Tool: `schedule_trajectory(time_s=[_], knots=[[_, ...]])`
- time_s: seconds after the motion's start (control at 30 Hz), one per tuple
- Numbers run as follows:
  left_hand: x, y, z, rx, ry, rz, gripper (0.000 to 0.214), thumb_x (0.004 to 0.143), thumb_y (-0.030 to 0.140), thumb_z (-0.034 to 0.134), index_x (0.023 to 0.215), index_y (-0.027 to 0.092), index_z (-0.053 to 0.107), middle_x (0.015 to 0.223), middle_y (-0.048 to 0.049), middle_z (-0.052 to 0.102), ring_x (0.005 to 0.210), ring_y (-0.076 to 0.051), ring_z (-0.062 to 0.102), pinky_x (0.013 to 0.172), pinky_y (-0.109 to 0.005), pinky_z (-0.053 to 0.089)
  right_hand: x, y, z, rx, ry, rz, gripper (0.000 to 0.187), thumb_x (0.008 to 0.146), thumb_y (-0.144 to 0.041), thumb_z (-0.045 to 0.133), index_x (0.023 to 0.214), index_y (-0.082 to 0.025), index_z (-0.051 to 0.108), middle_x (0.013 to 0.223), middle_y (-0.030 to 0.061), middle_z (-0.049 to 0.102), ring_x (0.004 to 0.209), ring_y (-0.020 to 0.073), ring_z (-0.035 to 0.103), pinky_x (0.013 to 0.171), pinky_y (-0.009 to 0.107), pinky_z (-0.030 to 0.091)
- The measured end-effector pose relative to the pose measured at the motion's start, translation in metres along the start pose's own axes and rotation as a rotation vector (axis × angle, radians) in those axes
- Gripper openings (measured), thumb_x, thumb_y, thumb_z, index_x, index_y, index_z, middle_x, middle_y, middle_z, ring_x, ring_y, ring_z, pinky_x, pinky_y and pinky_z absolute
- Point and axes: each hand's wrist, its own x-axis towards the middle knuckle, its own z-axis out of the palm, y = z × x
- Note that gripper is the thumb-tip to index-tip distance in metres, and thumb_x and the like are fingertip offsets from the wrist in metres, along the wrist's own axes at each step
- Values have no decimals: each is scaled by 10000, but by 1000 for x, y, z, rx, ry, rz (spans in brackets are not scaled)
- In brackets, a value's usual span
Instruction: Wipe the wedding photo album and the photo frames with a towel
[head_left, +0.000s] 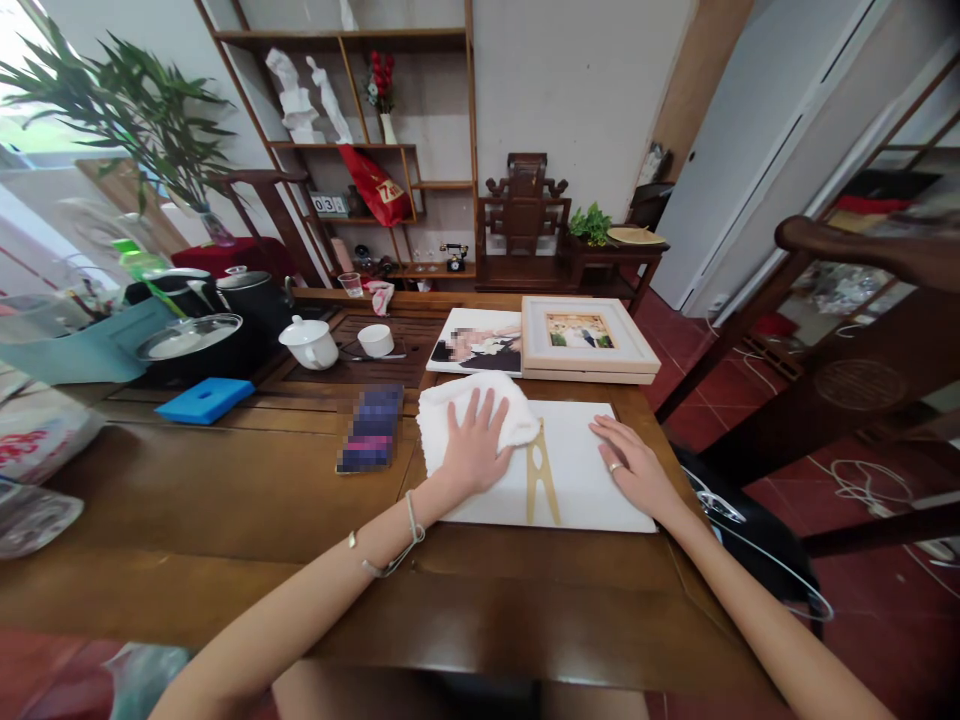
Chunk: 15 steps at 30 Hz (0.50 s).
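Pressing cloth [436, 412] on panel [585, 485]: left hand [476, 447] splayed, right hand [636, 471] outstretched; frame [579, 334], cup [376, 342] beyond.

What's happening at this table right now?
A person sits at a wooden table with the left hand spread flat on a white cloth, which lies over the left part of a white panel. The right hand rests on the panel near its right edge. A tan A-shaped piece lies on the panel between the hands. Just beyond it are a framed picture and, to its left, a photo panel; neither hand touches those.
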Motion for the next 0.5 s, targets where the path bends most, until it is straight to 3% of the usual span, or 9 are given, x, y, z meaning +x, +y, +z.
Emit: schedule_trajectory(time_s=[0.1,0.23,0.3,0.4,0.5], knots=[[-31,8,-2,-5,-10,66,745,889,302,489,1564,175,201,1639,-142,113,1507,-371,26,1148,-675,74,-1,-1,1,1,14,3,365,948,-337,452,1237,-246,656,1386,103,594,1322,263,511,1146,531,364],[-84,17,-11,-16,-78,264,866,818,285,537,1580,203,132,1650,-101,54,1508,-362,-25,1164,-654,30,-1,-2,2,0,14,11,370,948,-335,448,1241,-242,655,1384,105,593,1334,268,496,1154,532,352],[-97,19,-14,-13,-119,315,896,799,288,550,1582,213,119,1651,-91,52,1509,-358,-32,1168,-648,17,-2,-2,2,1,12,12,371,947,-332,447,1241,-241,653,1384,107,592,1336,268,493,1157,531,348],[-87,16,-13,-12,-115,316,866,819,297,547,1579,204,143,1650,-92,73,1509,-358,-17,1172,-641,24,-2,-2,2,-9,11,14,376,947,-332,444,1243,-225,650,1385,116,589,1339,269,490,1156,531,349],[-50,8,-12,-24,-92,260,767,883,311,512,1569,188,191,1644,-96,117,1511,-350,32,1176,-633,52,-1,-2,1,-19,1,10,379,947,-331,445,1244,-210,647,1387,129,587,1339,271,491,1151,537,353]])
